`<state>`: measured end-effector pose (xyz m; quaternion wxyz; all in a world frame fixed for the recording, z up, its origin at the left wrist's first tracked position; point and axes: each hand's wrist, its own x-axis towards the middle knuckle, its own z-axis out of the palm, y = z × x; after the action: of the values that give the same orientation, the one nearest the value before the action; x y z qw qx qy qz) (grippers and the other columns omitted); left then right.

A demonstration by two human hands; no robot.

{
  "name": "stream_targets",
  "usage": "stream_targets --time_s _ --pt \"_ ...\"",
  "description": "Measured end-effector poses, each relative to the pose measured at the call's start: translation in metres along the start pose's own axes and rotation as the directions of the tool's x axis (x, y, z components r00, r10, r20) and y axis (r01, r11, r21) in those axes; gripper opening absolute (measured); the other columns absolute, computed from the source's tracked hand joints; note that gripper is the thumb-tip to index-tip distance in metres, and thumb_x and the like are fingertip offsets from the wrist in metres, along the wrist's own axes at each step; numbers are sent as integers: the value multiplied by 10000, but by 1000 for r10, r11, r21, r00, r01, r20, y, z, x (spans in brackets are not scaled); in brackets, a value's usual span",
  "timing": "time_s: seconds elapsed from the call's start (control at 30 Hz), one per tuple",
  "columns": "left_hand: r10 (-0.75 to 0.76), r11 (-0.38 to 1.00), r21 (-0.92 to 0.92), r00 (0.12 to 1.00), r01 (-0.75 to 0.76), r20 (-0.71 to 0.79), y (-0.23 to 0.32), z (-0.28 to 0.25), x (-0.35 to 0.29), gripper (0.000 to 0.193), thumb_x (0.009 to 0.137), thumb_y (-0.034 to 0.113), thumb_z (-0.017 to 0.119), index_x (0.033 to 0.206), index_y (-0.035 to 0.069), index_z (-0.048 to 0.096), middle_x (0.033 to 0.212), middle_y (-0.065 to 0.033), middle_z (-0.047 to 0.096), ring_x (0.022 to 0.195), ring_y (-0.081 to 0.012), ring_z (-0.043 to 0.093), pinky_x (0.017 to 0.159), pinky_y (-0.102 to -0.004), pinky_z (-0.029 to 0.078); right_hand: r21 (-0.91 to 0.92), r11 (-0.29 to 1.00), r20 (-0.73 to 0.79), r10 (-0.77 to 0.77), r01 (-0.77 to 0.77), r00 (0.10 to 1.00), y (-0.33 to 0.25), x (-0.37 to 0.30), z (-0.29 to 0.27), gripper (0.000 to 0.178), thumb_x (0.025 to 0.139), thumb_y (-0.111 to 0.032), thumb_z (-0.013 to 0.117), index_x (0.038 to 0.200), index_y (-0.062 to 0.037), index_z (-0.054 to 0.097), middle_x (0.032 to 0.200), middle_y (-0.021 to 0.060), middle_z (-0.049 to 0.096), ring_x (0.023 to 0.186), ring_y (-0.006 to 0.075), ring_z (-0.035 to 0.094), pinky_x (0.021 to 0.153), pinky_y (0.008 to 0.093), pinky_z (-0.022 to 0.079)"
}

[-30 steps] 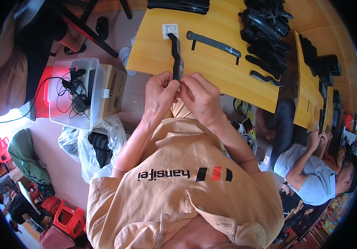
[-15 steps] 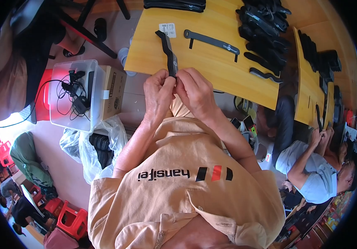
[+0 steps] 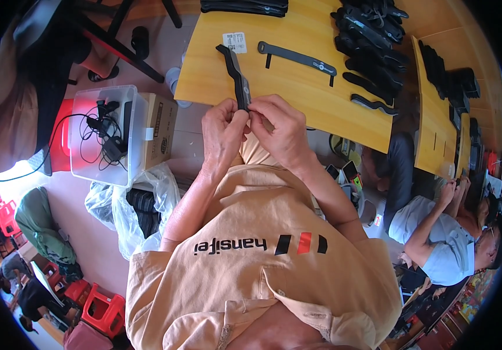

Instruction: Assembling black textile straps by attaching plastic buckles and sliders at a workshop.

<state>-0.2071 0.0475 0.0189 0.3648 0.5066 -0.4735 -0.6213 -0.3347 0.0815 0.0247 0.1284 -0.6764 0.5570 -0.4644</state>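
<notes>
Pinching the near end of a bent black strap (image 3: 238,79) tight in the left hand (image 3: 220,129), and squeezing that same end with the right hand (image 3: 283,129). Pointing the other end out over the yellow table (image 3: 321,105), close to a white sticker (image 3: 235,42).

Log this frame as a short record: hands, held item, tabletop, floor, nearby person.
left hand: left hand pinching near end of black strap
right hand: right hand, fingers at same end, grip partly hidden
held item: far end pointing toward white label
tabletop: yellow table with grey strap lying flat, black pile on right
floor: clear bin holding black cables, beside cardboard box
nearby person: light-blue shirt, lower right, hands raised to second table
</notes>
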Motion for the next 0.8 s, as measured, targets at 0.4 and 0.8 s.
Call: stream_targets --time_s 0.4,0.8 --pt "97 990 106 994 -91 -49 -7 -1 2 191 756 98 539 624 -20 468 489 -41 485 466 -55 455 420 -240 362 -124 981 41 -146 150 988 -8 4 -1 250 662 97 643 891 11 588 816 123 587 633 274 608 538 321 500" --pt "32 997 70 998 -28 -52 0 1 0 176 792 114 556 680 -18 525 531 -52 537 469 -78 520 430 -236 404 316 925 30 211 -210 977 13 2 12 105 763 56 577 858 17 558 784 125 544 621 248 599 553 316 495"
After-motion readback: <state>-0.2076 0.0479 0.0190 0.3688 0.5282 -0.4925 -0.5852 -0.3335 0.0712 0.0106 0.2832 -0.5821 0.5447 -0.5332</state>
